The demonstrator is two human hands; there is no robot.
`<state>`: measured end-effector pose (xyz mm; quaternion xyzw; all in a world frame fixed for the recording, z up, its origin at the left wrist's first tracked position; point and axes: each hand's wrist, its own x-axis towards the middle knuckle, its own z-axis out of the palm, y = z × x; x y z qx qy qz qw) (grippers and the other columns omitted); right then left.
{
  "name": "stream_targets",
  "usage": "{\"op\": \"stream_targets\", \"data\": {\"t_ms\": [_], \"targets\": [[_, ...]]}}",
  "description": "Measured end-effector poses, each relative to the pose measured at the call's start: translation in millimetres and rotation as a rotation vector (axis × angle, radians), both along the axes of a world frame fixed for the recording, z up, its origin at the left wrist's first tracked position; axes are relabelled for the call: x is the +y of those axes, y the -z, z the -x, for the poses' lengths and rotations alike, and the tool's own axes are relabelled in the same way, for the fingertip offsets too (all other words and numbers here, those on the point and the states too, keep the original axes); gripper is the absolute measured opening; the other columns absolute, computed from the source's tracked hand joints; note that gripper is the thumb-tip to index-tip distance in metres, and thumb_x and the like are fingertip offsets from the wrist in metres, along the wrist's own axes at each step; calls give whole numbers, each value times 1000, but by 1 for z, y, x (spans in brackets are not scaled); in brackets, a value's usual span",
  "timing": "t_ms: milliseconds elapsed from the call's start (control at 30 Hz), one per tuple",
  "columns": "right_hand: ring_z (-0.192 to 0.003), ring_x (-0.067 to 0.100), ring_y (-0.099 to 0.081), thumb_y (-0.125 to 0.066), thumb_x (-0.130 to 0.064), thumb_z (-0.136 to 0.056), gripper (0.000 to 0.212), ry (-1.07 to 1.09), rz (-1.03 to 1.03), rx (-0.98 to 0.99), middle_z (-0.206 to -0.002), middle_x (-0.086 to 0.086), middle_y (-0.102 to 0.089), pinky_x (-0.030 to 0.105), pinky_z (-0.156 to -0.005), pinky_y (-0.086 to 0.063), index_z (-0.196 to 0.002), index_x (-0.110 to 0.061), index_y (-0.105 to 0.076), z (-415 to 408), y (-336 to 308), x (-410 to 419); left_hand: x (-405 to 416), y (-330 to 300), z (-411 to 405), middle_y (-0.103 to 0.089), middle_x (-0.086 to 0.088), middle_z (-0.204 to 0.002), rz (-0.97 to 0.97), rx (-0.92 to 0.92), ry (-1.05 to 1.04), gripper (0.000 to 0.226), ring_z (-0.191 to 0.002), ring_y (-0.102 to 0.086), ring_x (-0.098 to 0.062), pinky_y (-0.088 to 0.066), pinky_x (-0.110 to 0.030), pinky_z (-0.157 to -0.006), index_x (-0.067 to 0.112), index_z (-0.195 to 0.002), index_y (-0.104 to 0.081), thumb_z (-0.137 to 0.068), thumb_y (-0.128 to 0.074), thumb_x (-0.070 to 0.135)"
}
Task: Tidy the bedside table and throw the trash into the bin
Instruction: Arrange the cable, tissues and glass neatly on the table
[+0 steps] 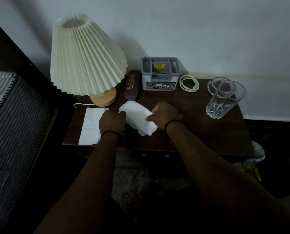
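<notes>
Both hands are holding a folded white tissue [137,118] over the middle of the dark wooden table [200,132]: the left hand [112,122] is pinching its left edge with curled fingers, and the right hand [164,114] is gripping its right side, thumb lying on top. Each grip is closing on the paper, and a black band is circling each wrist. Just left of the left hand, a second flat tissue [90,125] is lying at the table's front left corner. Behind the hands, a maroon spectacle case [131,86] bearing gold writing too small to read is lying beside the wooden base of a lamp [87,54] with a pleated cream shade. To its right a grey organiser box [159,74] is showing a yellow sticker inside and a front label reading "OPEL". A coiled white cable [189,83] is lying next to it, and a clear glass tumbler [223,100] with a small logo is standing near the right edge.
</notes>
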<state>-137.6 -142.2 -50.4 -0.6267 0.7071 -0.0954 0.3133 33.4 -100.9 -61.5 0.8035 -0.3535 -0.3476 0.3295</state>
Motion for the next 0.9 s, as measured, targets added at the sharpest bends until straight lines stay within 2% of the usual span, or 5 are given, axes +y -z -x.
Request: {"op": "stream_targets", "data": {"t_ms": [300,400,567,733,900], "targets": [[-84,15,-65,-73,-10,-69,15,14,246,-285,-82,-5,-67,23,-69,-44,-76,-21,-67,23,-27,21,6,-11,10,-68,-9,-84,135,-70,30,38,-86,-66,-29,-39,-24,-61,3,-94,-67,-81,-67,38],[-85,11,-64,-71,-7,-72,15,-20,311,-433,-86,-7,-69,24,-74,-49,-82,-19,-71,32,-48,29,10,-20,17,-65,-6,-73,208,175,28,33,-68,-60,-19,-43,-27,-62,7,-84,-66,-81,-71,39],[-79,10,-66,-72,-2,-76,17,-34,219,-692,-86,-6,-71,24,-70,-52,-82,-18,-72,38,-72,35,19,-30,26,-69,1,-102,290,575,106,40,-83,-61,-9,-46,-26,-69,14,-121,-65,-87,-69,35],[-77,7,-66,-71,-3,-80,14,-149,12,-764,-91,0,-72,17,-59,-49,-92,-12,-72,52,-76,34,17,-25,26,-66,-17,-124,283,893,227,43,-118,-61,-33,-49,-45,-101,3,-125,-62,-88,-69,22],[-85,21,-69,-71,-3,-81,23,25,-38,-916,-98,10,-72,30,-64,-57,-104,-6,-69,58,-70,29,11,-21,28,-65,-22,-124,242,968,150,39,-119,-60,-38,-47,-51,-102,-2,-127,-60,-90,-63,11]]}}
